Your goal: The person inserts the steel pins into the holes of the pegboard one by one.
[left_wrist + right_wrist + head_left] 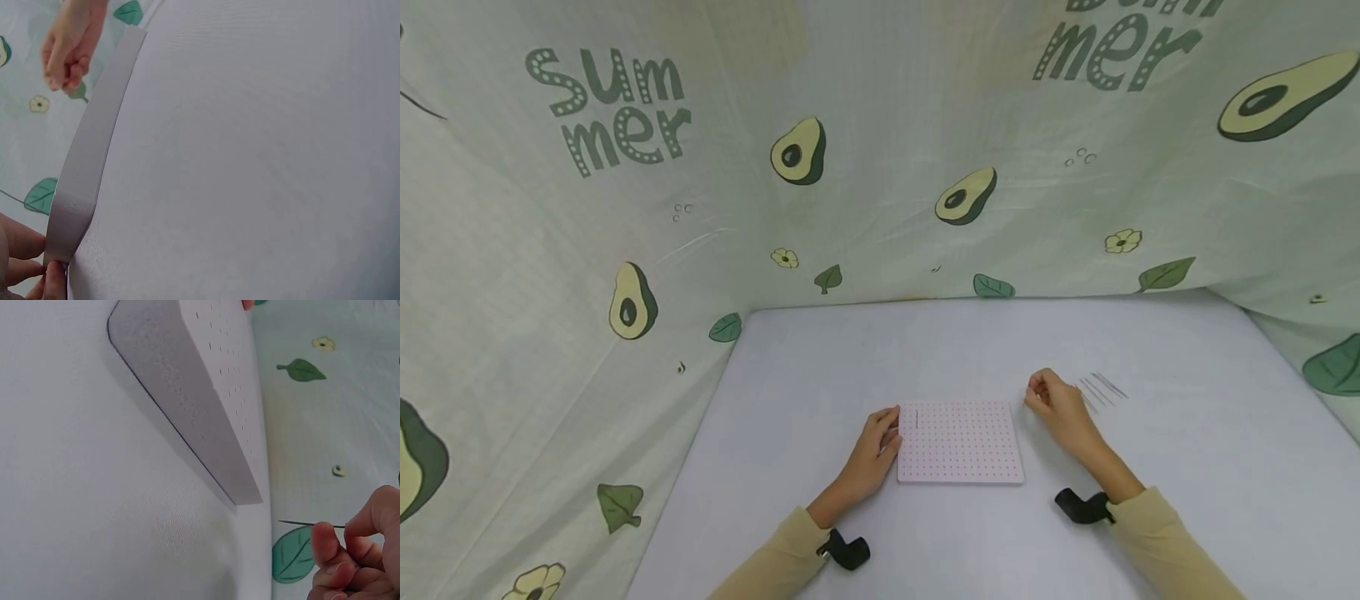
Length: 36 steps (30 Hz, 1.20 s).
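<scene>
- Foam board (961,442) flat mid-table, left hand (872,454) gripping its left edge.
- Right hand (1060,408) pinches one pin (310,523) just off the right edge (spare pins (1101,389) behind).
- Brace the board, then push straight down into a dot.

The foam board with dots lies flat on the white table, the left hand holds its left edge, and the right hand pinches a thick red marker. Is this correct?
Not quite. The right hand pinches a thin needle, not a red marker; the right wrist view shows it. The foam board does lie flat on the white table, with the left hand holding its left edge.
</scene>
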Motion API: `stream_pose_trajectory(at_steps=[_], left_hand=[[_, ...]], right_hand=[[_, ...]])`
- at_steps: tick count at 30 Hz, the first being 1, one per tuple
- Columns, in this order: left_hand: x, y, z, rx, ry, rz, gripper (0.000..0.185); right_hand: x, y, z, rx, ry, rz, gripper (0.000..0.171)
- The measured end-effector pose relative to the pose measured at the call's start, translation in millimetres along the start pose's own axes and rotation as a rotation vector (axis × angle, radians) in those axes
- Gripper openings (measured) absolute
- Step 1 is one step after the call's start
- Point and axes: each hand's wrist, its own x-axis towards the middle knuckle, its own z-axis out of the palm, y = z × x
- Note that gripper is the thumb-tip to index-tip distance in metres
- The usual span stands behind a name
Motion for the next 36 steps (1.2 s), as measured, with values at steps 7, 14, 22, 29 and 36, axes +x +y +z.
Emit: stream_pose_trajectory(at_steps=[7,14,22,29,36], left_hand=[[0.2,1.2,-0.5,0.012,0.002,-0.015,0.052],[0.5,4.5,-1.8,0.008,0.004,-0.02,0.051],[-0.1,5.4,-1.6,-0.005,0.012,-0.012,0.051],[-1.4,5.7,-1.9,-0.008,0.015,-0.02,0.051],[-1.1,5.9,-1.8,-0.015,0.016,-0.021,0.051]], right_hand=[[1.8,-7.2,7.1,0.041,-0.014,-0.01,0.006],[2.5,-15.6,18.1,0.091,-0.051,-0.019,0.008],[1.6,-24.1,29.9,0.156,-0.112,-0.025,0.008],[1.8,-29.0,39.6,0.184,-0.117,-0.024,0.009],[0.9,-34.2,47.1,0.229,-0.125,-0.05,0.01]])
